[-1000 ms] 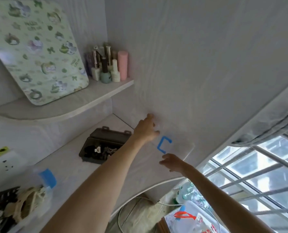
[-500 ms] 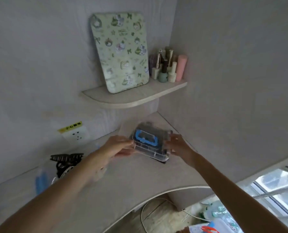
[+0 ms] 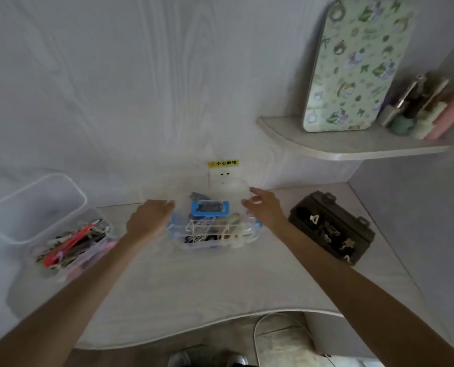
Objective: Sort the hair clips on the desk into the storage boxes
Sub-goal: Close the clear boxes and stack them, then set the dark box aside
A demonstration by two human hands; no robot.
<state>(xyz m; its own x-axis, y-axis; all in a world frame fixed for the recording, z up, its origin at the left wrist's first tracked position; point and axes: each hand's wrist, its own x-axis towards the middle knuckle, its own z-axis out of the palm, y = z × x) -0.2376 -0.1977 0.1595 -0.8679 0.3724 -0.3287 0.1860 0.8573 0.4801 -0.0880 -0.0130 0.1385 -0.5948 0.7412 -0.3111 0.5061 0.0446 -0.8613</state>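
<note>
A clear storage box [image 3: 215, 241] with several hair clips inside stands mid-desk below the wall socket. Over it sits a clear lid with a blue handle [image 3: 210, 209]. My left hand [image 3: 149, 221] grips the lid's left edge and my right hand [image 3: 264, 209] holds its right edge, fingers partly spread. A clear box [image 3: 72, 243] of pink and dark clips stands at the left, its lid [image 3: 35, 205] tipped open behind it. At the right, a dark brown box [image 3: 331, 229] lies open with pale clips inside.
The wall socket [image 3: 223, 176] with a yellow label is just behind the middle box. A corner shelf [image 3: 339, 149] above right carries a patterned board [image 3: 353, 67] and several bottles. The desk's curved front edge [image 3: 194, 332] lies near me; a cable runs on the floor below.
My view has swung left. Both hands carried the blue-handled lid from the right corner by the brown box over to the clear box in the middle.
</note>
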